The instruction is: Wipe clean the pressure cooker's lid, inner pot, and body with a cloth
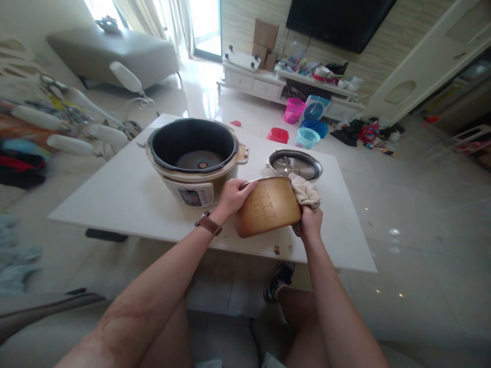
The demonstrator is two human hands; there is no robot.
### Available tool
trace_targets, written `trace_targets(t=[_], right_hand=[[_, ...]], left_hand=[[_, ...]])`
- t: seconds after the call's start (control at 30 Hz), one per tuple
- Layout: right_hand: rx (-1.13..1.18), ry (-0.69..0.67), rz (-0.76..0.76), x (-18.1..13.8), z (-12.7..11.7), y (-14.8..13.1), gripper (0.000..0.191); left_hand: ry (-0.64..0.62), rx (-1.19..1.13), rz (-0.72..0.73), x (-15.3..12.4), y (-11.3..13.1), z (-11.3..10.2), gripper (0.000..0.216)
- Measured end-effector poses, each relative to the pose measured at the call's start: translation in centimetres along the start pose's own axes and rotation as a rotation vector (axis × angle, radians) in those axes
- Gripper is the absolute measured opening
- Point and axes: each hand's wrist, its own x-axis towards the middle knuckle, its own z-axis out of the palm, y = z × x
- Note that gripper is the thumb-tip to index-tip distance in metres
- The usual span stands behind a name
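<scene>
My left hand [232,197] grips the rim of a golden-brown inner pot [268,207], which is tilted with its opening towards me above the white table [126,199]. My right hand [310,222] is closed on a beige cloth [306,191] pressed against the pot's right side. A brown watch sits on my left wrist. Just behind the pot stands the open rice cooker [194,158] with its dark, empty cavity. The cooker's round metal lid [295,163] lies flat on the table to the right.
Two small bits lie near the table's front edge [282,250]. Beyond the table stand pink and blue baskets [307,137], a red container [278,135], a white TV cabinet [268,84] and a grey sofa [115,51]. My shoe [278,286] shows under the table.
</scene>
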Motion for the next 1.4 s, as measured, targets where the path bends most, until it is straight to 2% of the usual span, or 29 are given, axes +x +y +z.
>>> trace_targets(t=[0.17, 0.3, 0.43, 0.63, 0.7, 0.8, 0.97, 1.1, 1.23, 1.4], right_hand=[[-0.005, -0.007, 0.07, -0.4, 0.3, 0.8, 0.042], [-0.064, 0.01, -0.017, -1.1, 0.6, 0.0, 0.038], [-0.171, -0.086, -0.285, -2.4, 0.6, -2.2, 0.034], [-0.375, -0.337, -0.846, -5.0, 0.1, -5.5, 0.053], [-0.439, -0.384, -0.918, -5.4, 0.0, -6.0, 0.053], [-0.419, -0.385, -0.863, -5.2, -0.1, -5.9, 0.052], [-0.291, -0.299, -0.671, -4.3, 0.0, -4.8, 0.052], [-0.221, -0.201, -0.523, -3.6, 0.2, -4.1, 0.041], [-0.112, -0.114, -0.302, -2.0, 0.3, -2.4, 0.029], [0.013, -0.018, 0.009, -0.2, 0.4, 0.1, 0.035]], left_hand=[[0.039, 0.102, 0.025, 0.1, 0.9, -0.4, 0.062], [0.026, 0.116, 0.032, 0.1, 0.8, -0.7, 0.062], [0.015, 0.132, 0.016, 0.0, 1.0, -0.7, 0.061], [0.017, 0.143, 0.012, -0.1, 1.1, -0.6, 0.06], [0.01, 0.142, 0.012, -0.1, 1.0, -0.6, 0.061], [0.001, 0.155, 0.0, 0.0, 0.9, -0.6, 0.064], [0.001, 0.162, 0.009, 0.0, 0.9, -0.6, 0.065], [-0.013, 0.124, 0.029, -0.1, 1.0, -0.6, 0.059], [-0.024, 0.113, 0.029, -0.2, 1.0, -0.6, 0.058], [-0.028, 0.091, 0.036, -0.2, 0.8, -0.7, 0.057]])
